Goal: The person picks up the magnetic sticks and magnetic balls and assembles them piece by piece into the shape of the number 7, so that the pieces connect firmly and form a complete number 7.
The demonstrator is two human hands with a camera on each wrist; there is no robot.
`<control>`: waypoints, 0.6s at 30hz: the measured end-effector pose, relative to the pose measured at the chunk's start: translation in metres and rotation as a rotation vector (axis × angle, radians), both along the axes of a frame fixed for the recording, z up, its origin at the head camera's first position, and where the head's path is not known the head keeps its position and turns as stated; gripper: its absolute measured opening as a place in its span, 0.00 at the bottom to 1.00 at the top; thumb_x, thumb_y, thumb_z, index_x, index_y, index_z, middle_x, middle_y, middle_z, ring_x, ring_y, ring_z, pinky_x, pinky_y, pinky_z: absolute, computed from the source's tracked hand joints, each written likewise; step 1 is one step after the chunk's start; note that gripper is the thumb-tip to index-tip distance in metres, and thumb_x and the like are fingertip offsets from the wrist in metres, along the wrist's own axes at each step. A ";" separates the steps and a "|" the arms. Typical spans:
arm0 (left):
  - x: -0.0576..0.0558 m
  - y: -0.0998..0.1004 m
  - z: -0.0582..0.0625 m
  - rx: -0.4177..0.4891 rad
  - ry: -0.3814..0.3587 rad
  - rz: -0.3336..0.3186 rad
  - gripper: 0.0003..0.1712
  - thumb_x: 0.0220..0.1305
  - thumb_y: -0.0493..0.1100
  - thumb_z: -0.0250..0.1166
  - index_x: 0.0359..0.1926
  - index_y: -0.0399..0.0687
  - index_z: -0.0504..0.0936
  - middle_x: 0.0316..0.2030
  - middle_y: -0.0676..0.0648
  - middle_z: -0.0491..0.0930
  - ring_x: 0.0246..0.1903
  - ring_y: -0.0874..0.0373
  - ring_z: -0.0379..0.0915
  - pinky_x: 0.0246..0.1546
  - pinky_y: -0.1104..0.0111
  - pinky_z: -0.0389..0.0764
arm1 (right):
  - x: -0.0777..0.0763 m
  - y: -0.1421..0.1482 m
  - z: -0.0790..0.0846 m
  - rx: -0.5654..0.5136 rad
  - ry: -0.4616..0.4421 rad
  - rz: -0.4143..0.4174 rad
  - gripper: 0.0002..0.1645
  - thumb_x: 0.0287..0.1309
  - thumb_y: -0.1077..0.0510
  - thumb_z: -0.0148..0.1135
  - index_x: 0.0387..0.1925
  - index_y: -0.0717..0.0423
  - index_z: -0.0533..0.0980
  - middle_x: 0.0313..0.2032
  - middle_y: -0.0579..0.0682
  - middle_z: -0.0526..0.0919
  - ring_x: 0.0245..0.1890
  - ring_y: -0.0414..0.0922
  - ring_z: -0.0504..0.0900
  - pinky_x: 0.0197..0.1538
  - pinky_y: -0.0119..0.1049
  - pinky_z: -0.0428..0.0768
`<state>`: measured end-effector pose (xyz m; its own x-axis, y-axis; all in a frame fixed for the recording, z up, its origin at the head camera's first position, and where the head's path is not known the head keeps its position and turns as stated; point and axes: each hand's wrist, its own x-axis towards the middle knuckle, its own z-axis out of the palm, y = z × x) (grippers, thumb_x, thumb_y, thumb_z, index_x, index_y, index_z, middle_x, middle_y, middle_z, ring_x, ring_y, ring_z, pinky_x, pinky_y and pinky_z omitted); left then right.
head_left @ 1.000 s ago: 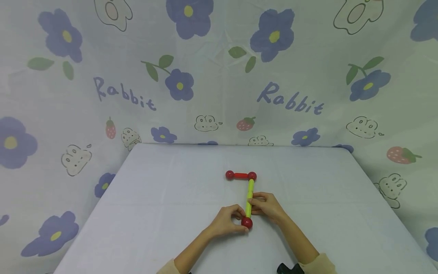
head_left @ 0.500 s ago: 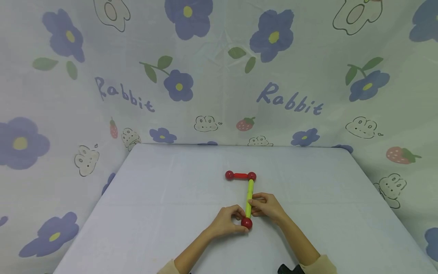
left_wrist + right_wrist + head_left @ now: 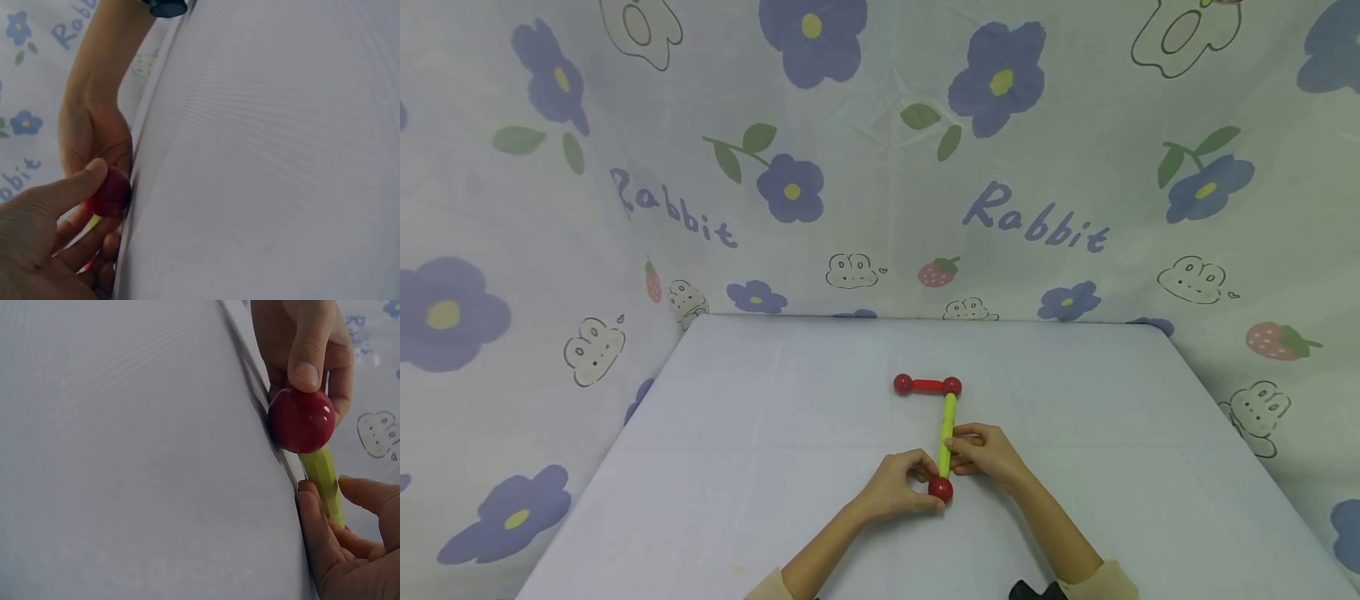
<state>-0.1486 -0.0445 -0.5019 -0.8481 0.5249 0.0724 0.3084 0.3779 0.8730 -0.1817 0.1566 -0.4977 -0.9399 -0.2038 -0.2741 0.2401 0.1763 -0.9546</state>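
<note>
On the white table lies a shape of rods and balls. My left hand (image 3: 895, 483) pinches the near red ball (image 3: 941, 489) between thumb and fingers. From that ball a yellow-green rod (image 3: 948, 417) runs away to a second red ball (image 3: 952, 386). A short red rod (image 3: 928, 385) links this to a third red ball (image 3: 902, 383) at the left. My right hand (image 3: 988, 454) holds the yellow-green rod from the right side, thumb and fingers on either side of it. In the right wrist view, the near ball (image 3: 302, 420) sits against the end of the rod (image 3: 323, 481).
A white cloth covers the table (image 3: 775, 392). Behind and beside it hangs a white curtain (image 3: 880, 167) printed with flowers, rabbits and strawberries. Near my right sleeve, a black object (image 3: 1036, 591) shows at the bottom edge.
The hands, balls and rods stay almost exactly where they were. Only the curtain's left part has shifted a little to the right.
</note>
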 end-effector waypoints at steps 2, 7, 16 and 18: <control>0.000 0.000 -0.001 0.003 0.004 -0.002 0.20 0.44 0.42 0.76 0.39 0.44 0.78 0.32 0.55 0.80 0.34 0.65 0.74 0.41 0.74 0.76 | 0.000 0.000 -0.001 0.003 0.002 0.002 0.30 0.59 0.57 0.62 0.56 0.76 0.67 0.36 0.60 0.84 0.28 0.46 0.84 0.34 0.38 0.83; 0.001 0.000 -0.001 0.008 0.015 -0.001 0.21 0.44 0.42 0.76 0.40 0.43 0.78 0.33 0.54 0.80 0.34 0.66 0.74 0.41 0.74 0.76 | 0.000 0.000 -0.001 -0.002 0.005 0.005 0.31 0.59 0.57 0.62 0.56 0.76 0.67 0.35 0.60 0.84 0.28 0.46 0.85 0.34 0.38 0.83; 0.002 0.001 -0.001 0.006 0.033 0.002 0.21 0.45 0.42 0.76 0.40 0.43 0.78 0.34 0.53 0.80 0.35 0.66 0.74 0.41 0.74 0.76 | 0.000 0.001 -0.002 -0.010 0.008 0.000 0.31 0.58 0.57 0.63 0.56 0.76 0.67 0.36 0.61 0.84 0.29 0.48 0.85 0.34 0.39 0.83; 0.001 0.002 -0.002 0.007 0.040 0.004 0.21 0.45 0.42 0.76 0.40 0.42 0.78 0.34 0.52 0.80 0.35 0.65 0.74 0.41 0.73 0.77 | -0.001 0.001 -0.003 -0.011 0.007 -0.001 0.31 0.58 0.57 0.63 0.56 0.75 0.67 0.36 0.61 0.84 0.29 0.48 0.85 0.34 0.38 0.83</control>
